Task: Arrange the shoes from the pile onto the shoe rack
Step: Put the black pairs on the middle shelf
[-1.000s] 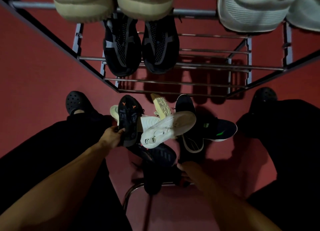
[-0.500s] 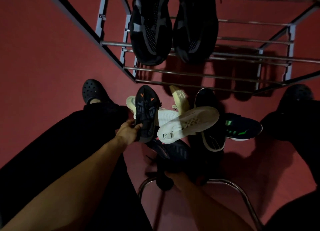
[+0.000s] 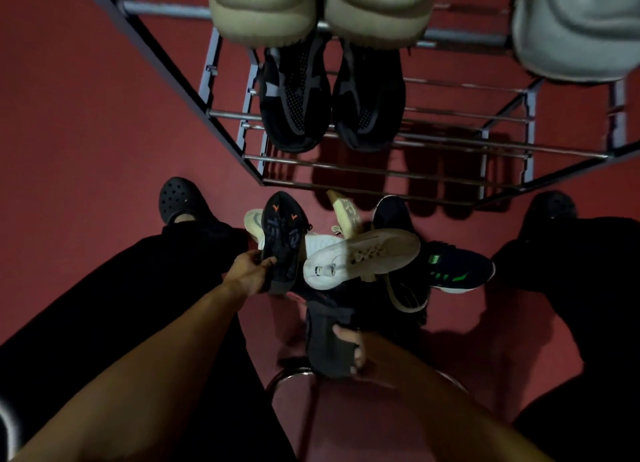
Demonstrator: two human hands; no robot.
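Below, left hand [image 3: 246, 274] grips black shoe [image 3: 282, 240] at pile's [image 3: 360, 257] left edge.

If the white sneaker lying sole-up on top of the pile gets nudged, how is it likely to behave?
The white sneaker lies sole-up across other shoes, not on the floor, so a nudge would probably tip or slide it off. Its thick foam-looking sole suggests it is light for its size and fairly stiff underfoot. The left hand grips the black shoe with orange marks right beside it, so lifting that may disturb it.

red floor [image 3: 86, 132], shoe pile [image 3: 360, 257], rack [image 3: 381, 171]
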